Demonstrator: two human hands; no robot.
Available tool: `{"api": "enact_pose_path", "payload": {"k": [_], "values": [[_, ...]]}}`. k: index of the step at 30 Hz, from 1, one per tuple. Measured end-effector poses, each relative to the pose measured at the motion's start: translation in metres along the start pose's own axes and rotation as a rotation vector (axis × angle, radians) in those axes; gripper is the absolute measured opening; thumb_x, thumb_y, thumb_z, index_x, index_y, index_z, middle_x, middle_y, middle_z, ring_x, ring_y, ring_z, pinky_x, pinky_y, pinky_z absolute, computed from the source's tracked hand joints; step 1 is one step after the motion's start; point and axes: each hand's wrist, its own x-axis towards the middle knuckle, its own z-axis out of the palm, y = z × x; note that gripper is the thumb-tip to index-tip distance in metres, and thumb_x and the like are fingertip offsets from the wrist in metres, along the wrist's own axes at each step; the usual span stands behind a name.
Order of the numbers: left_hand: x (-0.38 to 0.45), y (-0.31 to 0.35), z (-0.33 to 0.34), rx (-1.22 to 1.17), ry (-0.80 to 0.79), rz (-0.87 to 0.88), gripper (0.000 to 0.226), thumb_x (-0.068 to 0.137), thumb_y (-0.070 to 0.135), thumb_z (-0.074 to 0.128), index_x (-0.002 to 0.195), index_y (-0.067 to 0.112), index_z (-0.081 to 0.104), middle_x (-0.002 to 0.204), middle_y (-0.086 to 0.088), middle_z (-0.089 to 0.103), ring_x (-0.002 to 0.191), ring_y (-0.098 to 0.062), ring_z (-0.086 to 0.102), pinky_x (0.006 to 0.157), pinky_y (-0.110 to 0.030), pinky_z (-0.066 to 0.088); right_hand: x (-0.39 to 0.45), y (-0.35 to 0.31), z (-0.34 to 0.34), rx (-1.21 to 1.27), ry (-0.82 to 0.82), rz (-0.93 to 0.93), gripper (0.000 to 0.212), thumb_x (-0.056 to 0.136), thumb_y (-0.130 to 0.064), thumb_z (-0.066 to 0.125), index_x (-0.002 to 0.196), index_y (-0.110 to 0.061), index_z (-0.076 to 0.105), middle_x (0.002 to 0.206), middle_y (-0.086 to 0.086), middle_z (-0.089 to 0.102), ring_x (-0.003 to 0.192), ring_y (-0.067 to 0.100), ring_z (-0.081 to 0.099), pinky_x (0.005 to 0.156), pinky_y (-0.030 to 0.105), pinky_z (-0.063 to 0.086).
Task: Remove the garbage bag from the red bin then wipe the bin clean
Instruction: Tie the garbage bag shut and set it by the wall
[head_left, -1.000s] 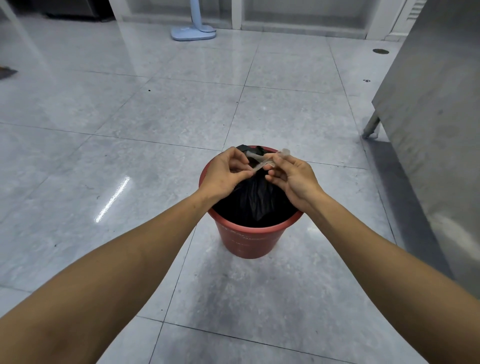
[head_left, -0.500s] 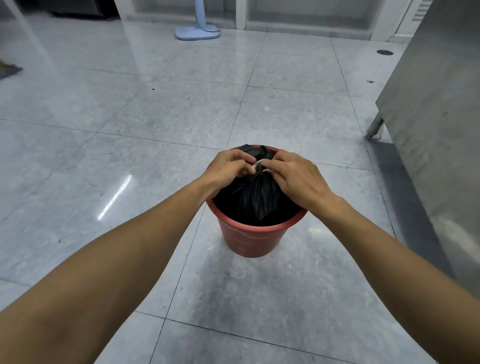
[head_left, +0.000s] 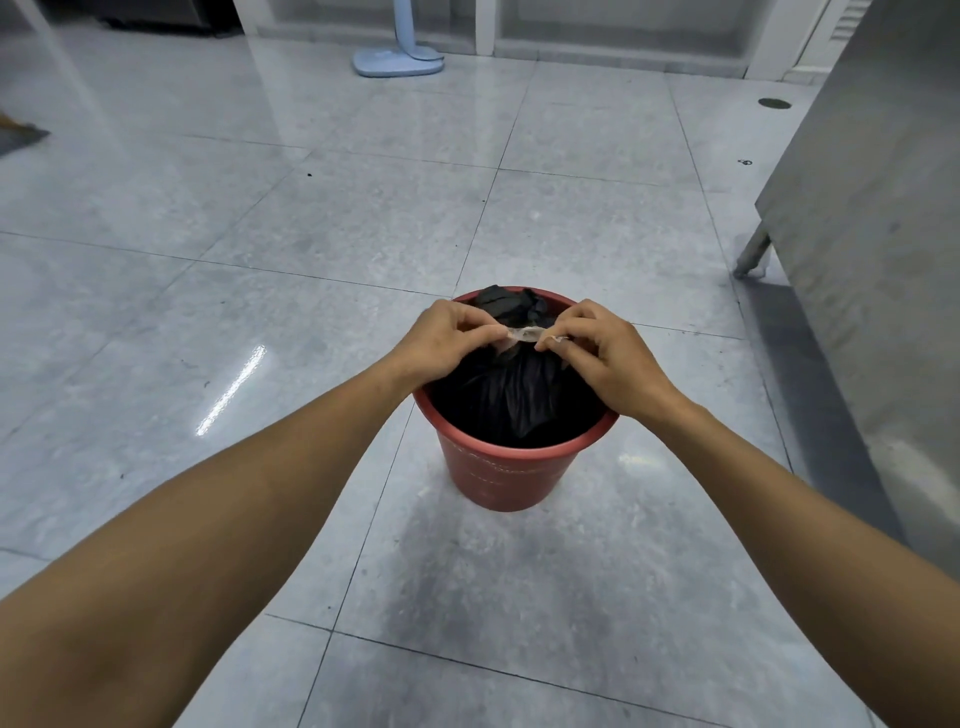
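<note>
reaching forward w/ both arms stretched out, the hands meet over the red bin (head_left: 511, 475), which stands on the tiled floor (head_left: 260, 234). left hand (head_left: 447, 340) and right hand (head_left: 605, 356) are both pinched closed, thumb against fingers, each on one end of a thin clear strip (head_left: 524, 336) pulled between them. black garbage bag (head_left: 511, 400) sits inside the bin, gathered at top just under the strip. a metal cabinet (head_left: 872, 218) is at right.

Both bare forearms reach fwd, converging. Left hand (head_left: 441, 343) & right hand (head_left: 602, 358) sit close together, knuckles up, each w/ thumb & forefinger pinched, other fingers curled.
</note>
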Motion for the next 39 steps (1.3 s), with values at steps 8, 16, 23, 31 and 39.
{"api": "enact_pose_path", "payload": {"k": [8, 16, 23, 31, 39], "values": [[-0.002, 0.002, 0.002, -0.104, 0.073, -0.045, 0.017, 0.084, 0.020, 0.073, 0.087, 0.003, 0.076, 0.086, -0.015, 0.075, 0.079, -0.014, 0.068, 0.094, -0.036, 0.054, 0.001, -0.005, 0.003, -0.212, -0.102, -0.129, 0.019, 0.094, -0.021, 0.062, 0.107, -0.026, 0.075, 0.106, -0.008, 0.066, 0.096, 0.017, 0.051, 0.083, 0.036, 0.045], [-0.002, -0.001, -0.003, 0.048, 0.105, -0.113, 0.009, 0.083, 0.023, 0.075, 0.079, 0.014, 0.074, 0.085, -0.003, 0.074, 0.088, -0.018, 0.069, 0.091, -0.033, 0.053, 0.001, -0.006, -0.002, 0.208, -0.035, 0.027, 0.009, 0.089, -0.018, 0.069, 0.088, -0.023, 0.076, 0.094, -0.006, 0.072, 0.094, 0.007, 0.064, 0.089, 0.028, 0.050], [-0.006, -0.005, -0.016, 0.497, 0.208, -0.071, 0.009, 0.082, 0.033, 0.072, 0.075, 0.029, 0.069, 0.077, 0.010, 0.066, 0.082, -0.015, 0.062, 0.068, -0.027, 0.042, 0.005, 0.006, -0.015, -0.433, -0.034, 0.099, 0.019, 0.097, -0.035, 0.053, 0.095, -0.034, 0.072, 0.094, -0.011, 0.054, 0.099, 0.016, 0.044, 0.084, 0.031, 0.023], [-0.021, -0.023, -0.053, 0.607, 0.347, -0.085, 0.013, 0.085, 0.039, 0.070, 0.081, 0.027, 0.072, 0.090, 0.008, 0.072, 0.083, -0.014, 0.059, 0.069, -0.028, 0.037, -0.001, 0.012, -0.030, -0.823, 0.051, 0.173, 0.027, 0.099, -0.035, 0.047, 0.105, -0.028, 0.073, 0.098, 0.000, 0.064, 0.100, 0.027, 0.052, 0.081, 0.039, 0.027], [-0.024, -0.019, -0.055, 0.624, 0.427, -0.112, 0.020, 0.085, 0.043, 0.069, 0.086, 0.023, 0.073, 0.093, 0.006, 0.073, 0.090, -0.016, 0.061, 0.081, -0.032, 0.040, 0.004, 0.005, -0.030, -0.871, 0.048, 0.294, 0.029, 0.100, -0.033, 0.045, 0.103, -0.030, 0.074, 0.096, 0.001, 0.064, 0.099, 0.028, 0.052, 0.077, 0.038, 0.023]]}}
